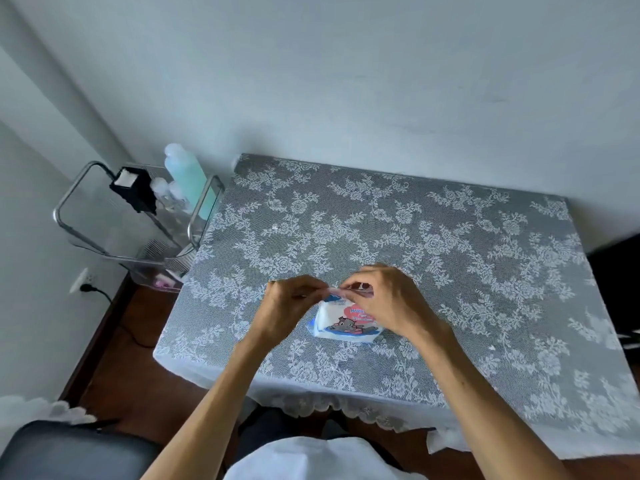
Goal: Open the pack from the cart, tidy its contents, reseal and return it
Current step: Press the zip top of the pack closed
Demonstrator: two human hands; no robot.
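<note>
A small white pack (341, 325) with blue edges, a pink label and a grey cartoon animal stands on the lace-covered table (450, 258). My left hand (291, 299) pinches the pack's top edge from the left. My right hand (384, 299) pinches the same top edge from the right, and its palm covers the pack's upper right part. The fingertips of both hands meet above the pack. The metal cart (131, 216) stands to the left of the table, beside the wall.
On the cart sit a tall green bottle (187, 174), a black holder with white pads (133, 188) and small clear bottles. A wall socket with a plugged cable (85, 282) is low on the left. A dark chair (69, 452) is at the bottom left.
</note>
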